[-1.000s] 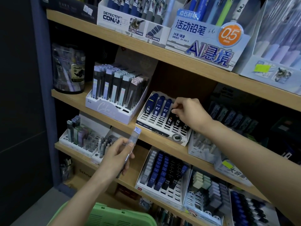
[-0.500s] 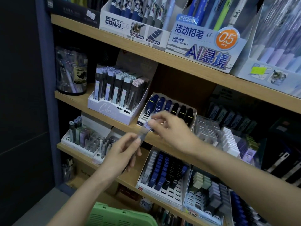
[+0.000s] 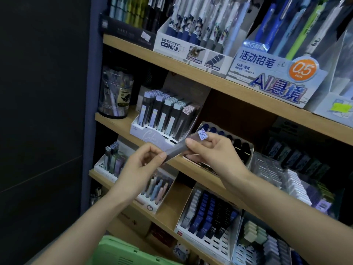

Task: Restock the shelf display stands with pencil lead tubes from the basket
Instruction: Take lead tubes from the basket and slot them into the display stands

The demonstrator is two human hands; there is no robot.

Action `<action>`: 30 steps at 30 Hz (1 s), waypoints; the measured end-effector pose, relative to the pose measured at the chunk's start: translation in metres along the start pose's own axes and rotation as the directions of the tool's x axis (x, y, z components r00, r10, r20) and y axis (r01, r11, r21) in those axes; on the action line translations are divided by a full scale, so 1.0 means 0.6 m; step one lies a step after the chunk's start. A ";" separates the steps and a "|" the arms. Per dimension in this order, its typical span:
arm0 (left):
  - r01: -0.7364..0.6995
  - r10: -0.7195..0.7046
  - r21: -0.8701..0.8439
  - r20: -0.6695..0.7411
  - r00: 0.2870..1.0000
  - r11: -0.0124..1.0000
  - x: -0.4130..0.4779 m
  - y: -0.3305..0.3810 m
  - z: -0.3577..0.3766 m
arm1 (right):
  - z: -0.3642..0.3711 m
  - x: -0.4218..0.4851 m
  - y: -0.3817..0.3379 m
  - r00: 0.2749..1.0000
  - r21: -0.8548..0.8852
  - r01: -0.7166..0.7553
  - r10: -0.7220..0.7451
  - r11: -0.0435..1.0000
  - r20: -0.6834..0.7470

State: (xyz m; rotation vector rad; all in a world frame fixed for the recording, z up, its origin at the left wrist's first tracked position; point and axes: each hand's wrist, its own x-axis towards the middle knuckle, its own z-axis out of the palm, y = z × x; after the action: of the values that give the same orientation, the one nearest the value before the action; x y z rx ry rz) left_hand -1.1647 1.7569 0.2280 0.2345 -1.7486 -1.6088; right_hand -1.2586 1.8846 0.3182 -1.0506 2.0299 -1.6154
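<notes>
Lead tube (image 3: 176, 149) is held between both my hands, in front of the middle shelf. Its long axis slants from low left to high right, with the labelled cap at the top. My right hand (image 3: 215, 152) pinches the upper end and my left hand (image 3: 140, 164) pinches the lower tip. The white stand (image 3: 150, 133) of upright tubes sits just behind, up-left. My guess: the right hand takes over and tips the tube upright, cap up.
</notes>
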 end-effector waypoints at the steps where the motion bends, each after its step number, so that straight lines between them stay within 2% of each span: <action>1: -0.023 0.023 0.043 -0.014 1.000 0.999 0.009 -0.002 -0.009 | 0.005 0.011 -0.007 0.999 -0.004 0.028 -0.029 1.000 -0.033; 3: -0.052 0.058 0.144 -0.043 0.997 0.988 0.030 -0.006 -0.026 | 0.014 0.041 -0.026 0.980 -0.132 0.142 -0.158 0.981 -0.120; 6: -0.078 0.105 0.377 -0.051 0.993 0.923 0.067 -0.014 -0.052 | 0.029 0.099 -0.048 0.914 -0.392 0.275 -0.365 0.878 -0.176; 11: -0.111 0.104 0.669 0.051 0.993 0.734 0.118 -0.029 -0.091 | 0.070 0.179 -0.054 0.861 -0.634 0.351 -0.504 0.689 -0.071; 14: -0.171 0.117 0.774 0.125 0.985 0.610 0.131 -0.043 -0.112 | 0.097 0.200 -0.045 0.862 -0.724 0.366 -0.507 0.585 0.027; 17: -0.243 0.138 0.811 0.200 0.970 0.532 0.132 -0.056 -0.126 | 0.111 0.211 -0.042 0.879 -0.758 0.355 -0.472 0.547 0.070; 27: -0.295 0.162 0.818 0.247 0.955 0.494 0.130 -0.057 -0.128 | 0.114 0.217 -0.045 0.937 -0.817 0.306 -0.303 0.488 0.170; 30: -0.304 0.162 0.823 0.258 0.953 0.480 0.129 -0.055 -0.130 | 0.116 0.218 -0.040 0.925 -0.822 0.335 -0.326 0.460 0.195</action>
State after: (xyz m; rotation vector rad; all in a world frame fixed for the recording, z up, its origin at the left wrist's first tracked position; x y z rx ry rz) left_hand -1.1830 1.6440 0.2234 0.3209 -2.4622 -0.4207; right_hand -1.2918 1.7404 0.3432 -1.8626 2.8070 -0.5961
